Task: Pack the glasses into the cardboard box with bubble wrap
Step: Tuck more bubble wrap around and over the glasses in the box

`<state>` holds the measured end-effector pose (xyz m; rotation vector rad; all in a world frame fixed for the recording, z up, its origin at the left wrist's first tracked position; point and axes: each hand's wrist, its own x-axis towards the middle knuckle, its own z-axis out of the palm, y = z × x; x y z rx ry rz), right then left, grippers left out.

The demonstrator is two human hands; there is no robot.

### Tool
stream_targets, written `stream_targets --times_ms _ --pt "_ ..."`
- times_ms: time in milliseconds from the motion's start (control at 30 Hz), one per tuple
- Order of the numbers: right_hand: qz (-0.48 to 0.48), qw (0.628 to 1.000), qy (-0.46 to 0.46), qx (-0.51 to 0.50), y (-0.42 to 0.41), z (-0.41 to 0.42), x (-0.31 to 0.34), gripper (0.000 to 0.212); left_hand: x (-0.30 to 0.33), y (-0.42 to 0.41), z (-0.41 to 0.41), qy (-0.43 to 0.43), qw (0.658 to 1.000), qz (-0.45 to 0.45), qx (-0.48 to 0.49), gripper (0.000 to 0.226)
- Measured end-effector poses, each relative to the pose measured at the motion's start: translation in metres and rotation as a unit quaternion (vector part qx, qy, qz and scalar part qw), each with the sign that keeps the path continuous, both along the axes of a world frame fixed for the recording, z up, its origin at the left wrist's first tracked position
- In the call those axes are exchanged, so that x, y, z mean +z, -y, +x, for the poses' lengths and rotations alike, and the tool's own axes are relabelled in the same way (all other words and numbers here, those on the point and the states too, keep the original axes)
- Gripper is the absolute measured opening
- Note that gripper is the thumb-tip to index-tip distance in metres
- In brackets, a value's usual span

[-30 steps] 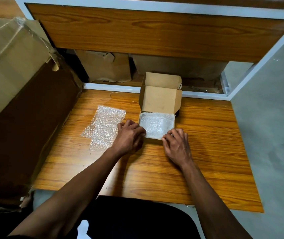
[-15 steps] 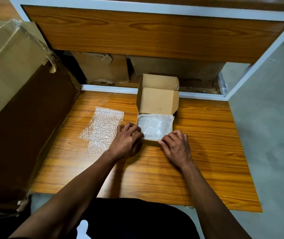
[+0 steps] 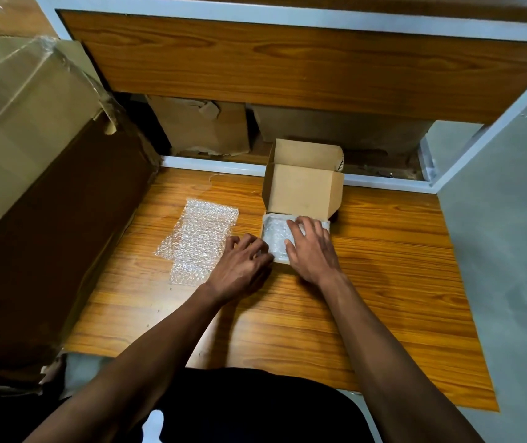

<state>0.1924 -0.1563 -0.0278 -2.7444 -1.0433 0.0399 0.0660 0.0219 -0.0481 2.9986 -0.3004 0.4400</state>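
on the wooden table point(image 3: 367, 282) a small cardboard box point(image 3: 302, 190) stands with its lid raised, and a layer of bubble wrap point(image 3: 273, 233) covers whatever is inside, so the glasses themselves cannot be made out. the right hand point(image 3: 311, 247) lies flat on that wrap with its fingers spread and nearly straight, while the left hand point(image 3: 243, 263) sits at the box's near left corner with fingers bent against the edge, though whether it actually grips anything cannot be told. a loose bubble wrap sheet point(image 3: 196, 239) lies flat just left of the box, beside a big wrapped carton point(image 3: 32, 174).
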Motion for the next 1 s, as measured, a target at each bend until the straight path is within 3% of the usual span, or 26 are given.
stream_targets --times_ms 533,633,767,867,1000 --pt "-0.034 0.998 -0.037 -0.039 -0.003 0.009 -0.006 0.069 0.004 0.004 0.000 -0.053 0.998 0.028 0.024 0.024" --pt "-0.041 0.995 -0.089 -0.028 -0.002 0.011 0.002 0.073 0.007 0.004 0.004 -0.064 0.997 0.017 0.046 0.025" --pt "-0.023 0.974 -0.223 -0.007 0.008 0.024 0.016 0.081 0.010 0.000 0.017 -0.053 0.992 -0.079 0.082 0.023" --pt "-0.041 0.963 -0.266 0.009 0.013 0.032 0.021 0.088 0.012 -0.003 0.029 -0.067 0.988 -0.087 0.109 0.036" --pt "-0.066 0.965 -0.254 0.015 0.013 0.031 0.019 0.094 0.018 0.000 0.046 -0.156 0.978 -0.031 0.135 0.061"
